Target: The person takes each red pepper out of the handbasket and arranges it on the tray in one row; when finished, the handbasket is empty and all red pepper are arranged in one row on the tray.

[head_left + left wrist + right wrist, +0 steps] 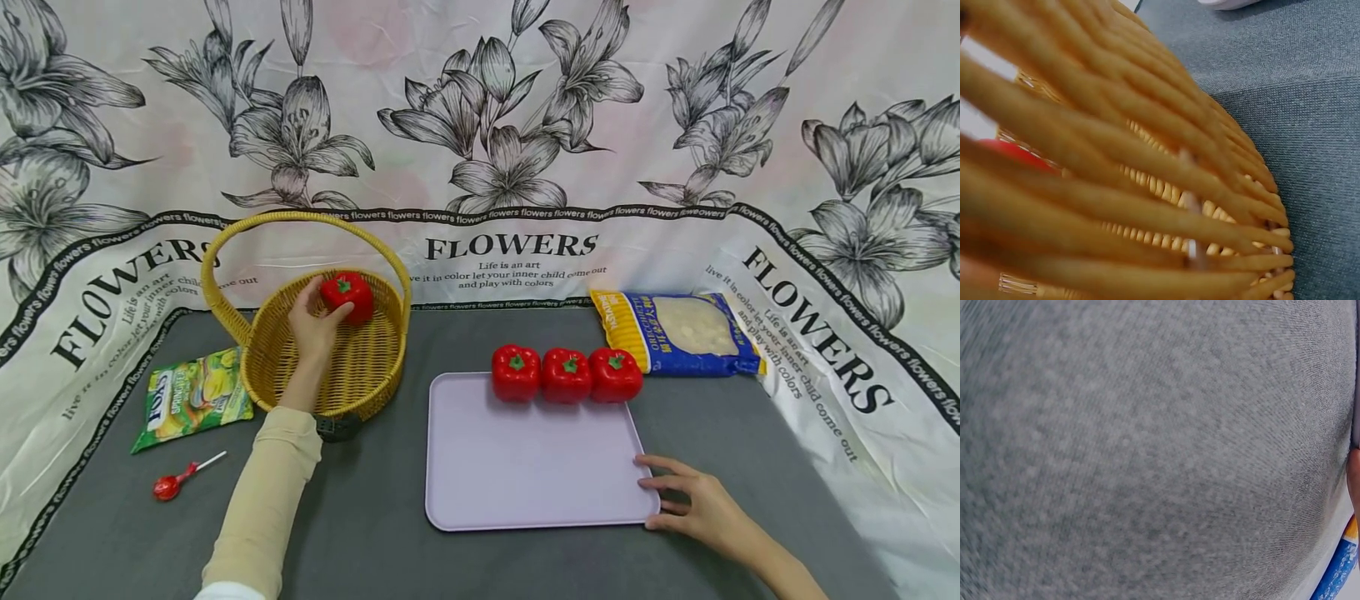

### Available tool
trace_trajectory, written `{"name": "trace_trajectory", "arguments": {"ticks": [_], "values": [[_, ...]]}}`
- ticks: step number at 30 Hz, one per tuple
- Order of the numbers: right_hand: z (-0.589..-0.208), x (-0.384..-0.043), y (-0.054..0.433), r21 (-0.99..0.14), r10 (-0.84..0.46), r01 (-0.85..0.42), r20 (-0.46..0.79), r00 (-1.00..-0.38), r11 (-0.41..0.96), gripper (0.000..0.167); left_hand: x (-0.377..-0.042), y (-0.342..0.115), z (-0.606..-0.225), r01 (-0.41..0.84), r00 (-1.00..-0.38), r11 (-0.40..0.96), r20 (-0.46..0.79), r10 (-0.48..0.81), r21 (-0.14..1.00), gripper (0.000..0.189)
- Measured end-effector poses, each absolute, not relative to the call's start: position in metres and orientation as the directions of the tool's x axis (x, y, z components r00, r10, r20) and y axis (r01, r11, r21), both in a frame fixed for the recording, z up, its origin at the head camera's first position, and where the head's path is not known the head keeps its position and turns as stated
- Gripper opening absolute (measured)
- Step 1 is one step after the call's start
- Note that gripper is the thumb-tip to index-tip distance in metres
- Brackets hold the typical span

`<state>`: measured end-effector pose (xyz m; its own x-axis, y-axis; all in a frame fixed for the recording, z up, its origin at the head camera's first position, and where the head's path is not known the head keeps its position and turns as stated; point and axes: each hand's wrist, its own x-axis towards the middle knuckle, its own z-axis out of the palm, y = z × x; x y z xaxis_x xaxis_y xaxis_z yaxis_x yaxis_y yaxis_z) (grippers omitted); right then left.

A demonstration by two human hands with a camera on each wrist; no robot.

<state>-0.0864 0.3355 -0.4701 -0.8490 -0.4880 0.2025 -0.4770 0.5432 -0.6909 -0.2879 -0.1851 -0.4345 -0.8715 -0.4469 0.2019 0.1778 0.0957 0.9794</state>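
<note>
My left hand (311,321) reaches into the yellow wicker basket (375,367) and holds a red bell pepper (352,302) between thumb and fingers, inside near the back wall. Blurred wickerwork (1147,206) fills much of the left wrist view, with part of the red pepper (1016,153) showing through it. At the lower right corner of a pale lilac tray (532,467), my right hand (697,504) touches the rim with fairly straight, spread fingers. Along the tray's back edge, three more red bell peppers (566,377) stand in a row.
A blue and yellow pasta bag (690,333) lies behind the tray to the right. Left of the basket are a green candy bag (198,396) and a red lollipop (167,487). A flower-printed cloth (517,258) hangs behind the grey tabletop (375,533).
</note>
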Motion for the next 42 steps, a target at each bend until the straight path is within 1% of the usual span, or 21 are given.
{"name": "trace_trajectory", "arguments": {"ticks": [5, 10, 21, 25, 29, 31, 34, 37, 39, 42], "values": [[-0.468, -0.086, 0.335, -0.688, -0.486, -0.476, 0.202, -0.85, 0.548, 0.042, -0.289, -0.185, -0.433, 0.157, -0.896, 0.108, 0.187, -0.403, 0.982, 0.062], [-0.467, -0.086, 0.335, -0.684, -0.49, -0.477, 0.196, -0.849, 0.553, 0.043, -0.291, -0.185, -0.435, 0.152, -0.896, 0.136, 0.195, -0.399, 0.979, 0.06], [-0.469, -0.086, 0.336, -0.684, -0.494, -0.468, 0.178, -0.851, 0.56, 0.043, -0.289, -0.188, -0.439, 0.101, -0.894, 0.245, 0.196, -0.404, 0.964, 0.065], [-0.47, -0.087, 0.336, -0.682, -0.493, -0.473, 0.185, -0.85, 0.559, 0.042, -0.286, -0.187, -0.437, 0.083, -0.914, 0.241, 0.17, -0.367, 0.967, 0.067], [-0.47, -0.087, 0.336, -0.684, -0.494, -0.478, 0.193, -0.848, 0.552, 0.042, -0.283, -0.189, -0.433, 0.035, -0.96, 0.219, 0.093, -0.265, 0.975, 0.065], [-0.469, -0.087, 0.335, -0.685, -0.496, -0.478, 0.192, -0.847, 0.55, 0.042, -0.281, -0.192, -0.432, 0.006, -0.981, 0.223, 0.05, -0.189, 0.975, 0.066], [-0.469, -0.087, 0.335, -0.679, -0.501, -0.478, 0.184, -0.845, 0.557, 0.043, -0.279, -0.2, -0.43, 0.007, -0.999, 0.267, 0.021, -0.05, 0.964, 0.066], [-0.469, -0.086, 0.336, -0.676, -0.501, -0.476, 0.179, -0.847, 0.563, 0.043, -0.275, -0.208, -0.431, 0.05, -0.995, 0.281, 0.024, 0.094, 0.958, 0.064], [-0.469, -0.086, 0.337, -0.674, -0.499, -0.474, 0.177, -0.848, 0.567, 0.044, -0.274, -0.211, -0.431, 0.075, -0.983, 0.245, 0.03, 0.181, 0.967, 0.061], [-0.469, -0.085, 0.336, -0.677, -0.498, -0.472, 0.177, -0.849, 0.564, 0.044, -0.272, -0.214, -0.432, 0.096, -0.963, 0.2, 0.04, 0.266, 0.975, 0.06]]}}
